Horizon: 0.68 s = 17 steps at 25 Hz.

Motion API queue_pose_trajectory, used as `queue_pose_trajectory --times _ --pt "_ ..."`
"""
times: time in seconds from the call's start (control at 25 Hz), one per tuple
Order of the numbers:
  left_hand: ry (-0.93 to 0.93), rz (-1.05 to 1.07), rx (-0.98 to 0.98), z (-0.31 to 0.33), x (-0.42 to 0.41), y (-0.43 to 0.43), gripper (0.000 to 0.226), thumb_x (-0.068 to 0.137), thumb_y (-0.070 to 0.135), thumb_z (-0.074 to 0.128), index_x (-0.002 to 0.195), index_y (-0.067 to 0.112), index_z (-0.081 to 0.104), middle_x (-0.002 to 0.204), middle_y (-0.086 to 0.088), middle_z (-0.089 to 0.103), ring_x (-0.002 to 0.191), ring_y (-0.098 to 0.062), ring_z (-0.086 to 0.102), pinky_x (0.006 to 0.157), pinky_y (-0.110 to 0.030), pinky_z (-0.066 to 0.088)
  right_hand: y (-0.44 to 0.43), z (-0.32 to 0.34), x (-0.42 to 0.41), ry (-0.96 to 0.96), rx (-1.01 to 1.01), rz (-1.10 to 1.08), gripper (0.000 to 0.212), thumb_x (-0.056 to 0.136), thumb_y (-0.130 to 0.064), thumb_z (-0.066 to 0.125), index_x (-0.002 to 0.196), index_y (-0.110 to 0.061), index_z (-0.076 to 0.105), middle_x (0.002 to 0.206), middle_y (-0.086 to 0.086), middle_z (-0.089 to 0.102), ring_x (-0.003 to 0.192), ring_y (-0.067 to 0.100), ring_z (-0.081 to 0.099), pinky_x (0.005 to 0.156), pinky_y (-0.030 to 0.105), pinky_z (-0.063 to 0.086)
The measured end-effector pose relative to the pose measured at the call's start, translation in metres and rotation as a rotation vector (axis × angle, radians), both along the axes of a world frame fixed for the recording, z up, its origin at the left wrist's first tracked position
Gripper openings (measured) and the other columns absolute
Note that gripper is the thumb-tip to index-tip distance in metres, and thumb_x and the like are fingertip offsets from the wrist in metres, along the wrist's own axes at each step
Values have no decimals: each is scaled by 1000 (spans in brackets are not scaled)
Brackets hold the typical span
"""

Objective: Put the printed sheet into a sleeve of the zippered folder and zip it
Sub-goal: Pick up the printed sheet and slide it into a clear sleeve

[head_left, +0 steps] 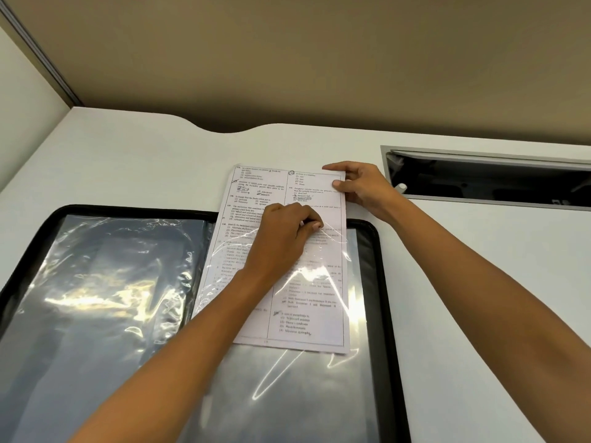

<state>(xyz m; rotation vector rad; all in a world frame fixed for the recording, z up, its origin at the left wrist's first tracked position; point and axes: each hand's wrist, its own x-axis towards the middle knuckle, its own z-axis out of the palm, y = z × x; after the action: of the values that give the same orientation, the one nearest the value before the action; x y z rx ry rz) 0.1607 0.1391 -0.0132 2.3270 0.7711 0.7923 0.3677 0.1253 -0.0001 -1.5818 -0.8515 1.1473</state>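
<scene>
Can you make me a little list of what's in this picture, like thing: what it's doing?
zippered folder: lying open on the desk, not zipped
sleeve: clear shiny plastic, on the folder's right side
printed sheet: lower part inside that sleeve, top part sticking out past the folder's far edge
left hand: pinches the sleeve's top edge, over the sheet
right hand: holds the sheet's top right corner
desk: white, with an open slot at the far right

White desk (479, 282), tan wall (319, 59)
</scene>
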Motion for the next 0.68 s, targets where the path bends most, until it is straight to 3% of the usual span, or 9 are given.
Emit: queue_pose_trajectory --times 0.2,0.36,0.52,0.68 --pt "0 27 -2 3 0 -2 6 87 19 63 83 20 68 77 16 62 71 12 47 84 -18 27 -11 16 3 -190 -135 290 23 88 -5 65 110 -10 68 107 19 68 92 22 65 86 31 57" --pt "7 22 -28 4 0 -3 6 88 20 62 84 21 67 77 17 60 73 12 48 86 -17 25 -6 22 -8 -463 -114 361 16 91 -21 62 103 -17 73 106 7 71 97 18 62 80 26 52" --pt "23 27 -44 6 0 -5 7 89 20 61 85 19 67 79 16 62 72 -3 50 83 -15 24 5 19 -30 -620 -29 375 22 90 -9 61 101 -24 73 103 -4 71 97 11 63 93 30 48" --pt "28 38 -51 8 -1 -4 7 88 18 61 84 19 66 79 13 66 74 -17 56 81 -17 23 3 21 -36 -570 2 423 27 89 0 52 95 -15 74 98 -4 73 96 10 64 97 33 48"
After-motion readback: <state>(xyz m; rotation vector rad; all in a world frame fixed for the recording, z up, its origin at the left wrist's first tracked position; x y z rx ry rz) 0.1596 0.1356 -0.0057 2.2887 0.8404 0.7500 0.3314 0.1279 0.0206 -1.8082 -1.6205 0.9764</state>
